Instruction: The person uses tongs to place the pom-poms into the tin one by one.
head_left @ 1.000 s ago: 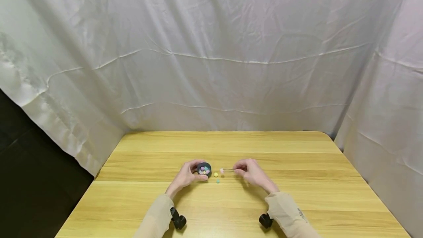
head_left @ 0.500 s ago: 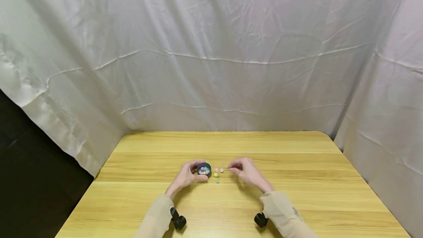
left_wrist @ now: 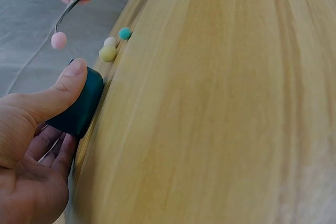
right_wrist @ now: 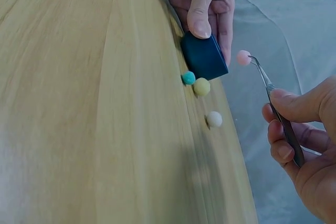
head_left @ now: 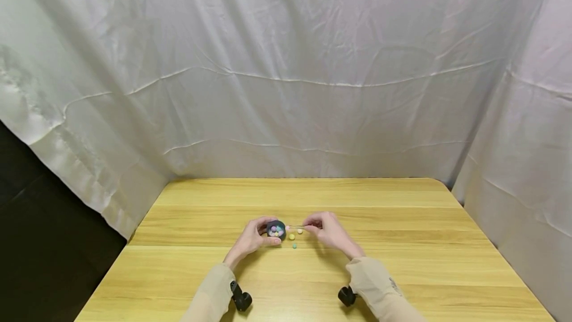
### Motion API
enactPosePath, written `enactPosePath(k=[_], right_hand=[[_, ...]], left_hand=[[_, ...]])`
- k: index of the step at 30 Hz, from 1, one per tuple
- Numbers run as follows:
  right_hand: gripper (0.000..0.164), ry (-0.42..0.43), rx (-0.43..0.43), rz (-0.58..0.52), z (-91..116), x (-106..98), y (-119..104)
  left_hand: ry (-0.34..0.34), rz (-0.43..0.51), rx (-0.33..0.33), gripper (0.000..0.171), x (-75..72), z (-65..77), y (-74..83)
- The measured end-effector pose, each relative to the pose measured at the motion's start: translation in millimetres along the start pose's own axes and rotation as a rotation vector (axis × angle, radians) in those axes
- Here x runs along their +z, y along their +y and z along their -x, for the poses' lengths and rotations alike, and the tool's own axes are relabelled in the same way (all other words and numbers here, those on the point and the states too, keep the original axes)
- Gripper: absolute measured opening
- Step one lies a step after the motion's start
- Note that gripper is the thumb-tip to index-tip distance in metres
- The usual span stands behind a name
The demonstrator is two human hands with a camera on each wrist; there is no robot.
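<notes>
My left hand (head_left: 252, 237) grips a small dark blue-green bowl (right_wrist: 203, 56) from its left side, thumb and fingers round the wall. Inside it lie several coloured pom-poms (head_left: 274, 229), purple, teal, yellow and pink. Bent-tip tweezers (right_wrist: 273, 92) are pinched in my right hand (right_wrist: 310, 140), with a pink pom-pom (right_wrist: 243, 57) held at their tips. In the head view that pom-pom is right at the bowl's right rim. On the table beside the bowl sit a yellow pom-pom (right_wrist: 201, 87), a teal pom-pom (right_wrist: 188, 77) and a white pom-pom (right_wrist: 214, 119).
The wooden table (head_left: 357, 198) reaches out to both sides and beyond the hands. A pale curtain (head_left: 286, 88) hangs behind it and along the sides. Small black cameras (head_left: 242, 298) are strapped at both wrists.
My right hand has moved left, bringing the tweezers and pink pom-pom from above the white pom-pom to the bowl's rim. The left hand and bowl have stayed put.
</notes>
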State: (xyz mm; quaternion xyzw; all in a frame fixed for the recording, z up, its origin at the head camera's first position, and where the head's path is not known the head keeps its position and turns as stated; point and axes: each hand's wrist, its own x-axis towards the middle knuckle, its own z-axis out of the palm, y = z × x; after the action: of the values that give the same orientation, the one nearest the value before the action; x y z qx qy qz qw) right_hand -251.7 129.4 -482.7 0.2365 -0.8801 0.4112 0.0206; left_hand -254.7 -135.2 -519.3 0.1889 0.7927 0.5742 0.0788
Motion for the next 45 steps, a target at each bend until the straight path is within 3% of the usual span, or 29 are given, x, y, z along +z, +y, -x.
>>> enactPosePath(k=[45], right_hand=[[0.008,-0.019,-0.017,-0.018,-17,23,-7]], left_hand=[[0.007,0.01,0.002,0.059,0.7,-0.8,1.4]])
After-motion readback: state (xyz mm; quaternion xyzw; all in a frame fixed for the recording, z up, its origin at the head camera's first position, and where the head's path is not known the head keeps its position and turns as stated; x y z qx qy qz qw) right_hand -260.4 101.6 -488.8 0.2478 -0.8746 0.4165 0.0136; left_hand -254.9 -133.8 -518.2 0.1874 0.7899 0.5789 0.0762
